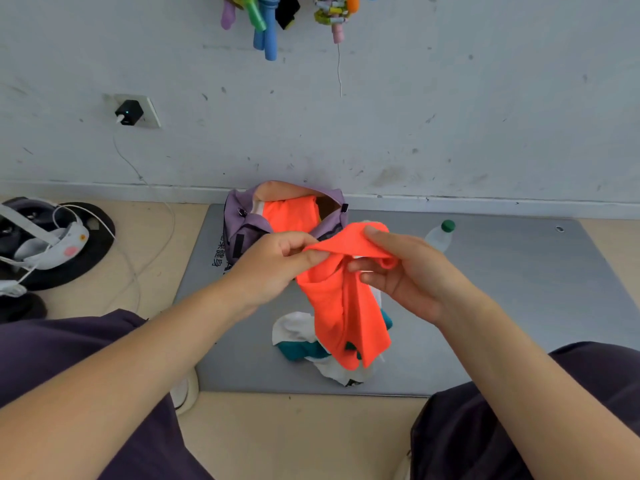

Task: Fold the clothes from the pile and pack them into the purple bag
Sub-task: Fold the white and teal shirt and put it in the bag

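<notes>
Far left, on the tan floor [298, 434]: dark round pad [86, 247] bearing a white-strapped device [52, 242], thin white cable [152, 199] trailing up to a black charger [129, 112] plugged into the wall socket [152, 110]. Lower left: dark purple trouser leg [62, 344] under the left forearm.

Centre left: left hand [273, 268], fingers curled, thumb and forefinger pinching the upper left edge of the orange garment [343, 306]. Behind it, against the skirting: purple bag [242, 223], mouth open and facing the camera, folded orange cloth [291, 213] already inside. Printed dark characters at the grey mat's [502, 306] left edge, just beside the bag.

Centre: orange garment held up between both hands, top edge stretched across, remainder hanging down over the pile. Beneath it, on the mat: small pile of white and teal clothes [301, 341], crumpled, partly hidden by the hanging orange fabric.

Centre right: right hand [408, 268], thumb over the top of the garment's upper right edge, fingers curled beneath, gripping the fabric.

Right: clear plastic bottle [440, 237] with green cap, lying on the mat just beyond the right hand. Top: coloured foam-handled items [270, 26] hanging on the scuffed white wall [485, 98].
</notes>
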`<state>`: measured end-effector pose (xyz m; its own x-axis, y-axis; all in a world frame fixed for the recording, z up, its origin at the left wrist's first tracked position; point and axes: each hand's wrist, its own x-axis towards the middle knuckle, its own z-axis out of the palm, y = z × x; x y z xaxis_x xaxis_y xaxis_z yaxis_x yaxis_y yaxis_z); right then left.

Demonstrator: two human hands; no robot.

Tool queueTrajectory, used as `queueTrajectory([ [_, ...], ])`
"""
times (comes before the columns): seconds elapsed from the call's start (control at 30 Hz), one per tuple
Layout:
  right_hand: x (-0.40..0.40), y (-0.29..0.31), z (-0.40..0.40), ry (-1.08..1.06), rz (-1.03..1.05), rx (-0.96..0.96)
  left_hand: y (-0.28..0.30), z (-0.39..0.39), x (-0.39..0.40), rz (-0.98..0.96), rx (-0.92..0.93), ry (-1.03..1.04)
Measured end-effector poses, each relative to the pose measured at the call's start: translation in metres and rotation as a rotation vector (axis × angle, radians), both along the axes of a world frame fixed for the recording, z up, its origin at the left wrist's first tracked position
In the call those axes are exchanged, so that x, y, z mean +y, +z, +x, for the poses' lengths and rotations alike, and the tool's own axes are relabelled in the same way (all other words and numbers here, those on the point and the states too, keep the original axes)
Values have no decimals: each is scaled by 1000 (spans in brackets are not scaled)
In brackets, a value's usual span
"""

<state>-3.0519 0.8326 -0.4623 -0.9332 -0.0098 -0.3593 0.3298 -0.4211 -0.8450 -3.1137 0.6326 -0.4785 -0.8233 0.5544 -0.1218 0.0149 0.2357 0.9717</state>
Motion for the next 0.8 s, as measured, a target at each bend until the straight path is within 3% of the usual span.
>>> queueTrajectory([
  [0.1,9,-1,1,66,146,67,4,0,-1,75,-125,-59],
  [0.23,1,-2,6,408,490,195,5,1,-1,159,-311,-90],
  [0.4,2,-6,5,335,904,208,10,-5,-6,73,-333,-153],
  [0.53,16,-1,4,330,747,196,14,-15,-18,-149,-222,-311],
  [0.67,18,-4,1,177,709,189,15,-20,-26,-320,-204,-480],
  [0.8,29,-3,-2,17,718,134,16,-19,-25,-358,-76,-378],
])
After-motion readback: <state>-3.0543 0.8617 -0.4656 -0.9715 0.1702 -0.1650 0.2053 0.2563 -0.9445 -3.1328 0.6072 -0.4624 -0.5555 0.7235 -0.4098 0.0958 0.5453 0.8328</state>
